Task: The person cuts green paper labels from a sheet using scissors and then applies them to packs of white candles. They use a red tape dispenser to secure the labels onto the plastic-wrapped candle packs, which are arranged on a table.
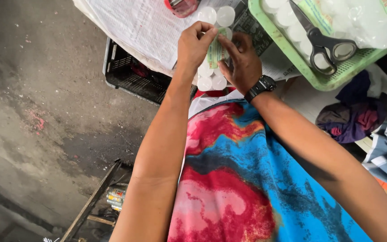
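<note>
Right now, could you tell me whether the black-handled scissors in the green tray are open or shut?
Shut: the black-handled scissors lie in the green plastic tray, blades together.

Soft even daylight, faint shadows, sharp centre, wide-angle stretch at edges

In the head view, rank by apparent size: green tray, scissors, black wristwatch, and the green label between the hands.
1. Green tray, cut off by the frame edge.
2. Scissors.
3. Green label and wristwatch look alike; fingers hide part of the label, so unranked.
</note>
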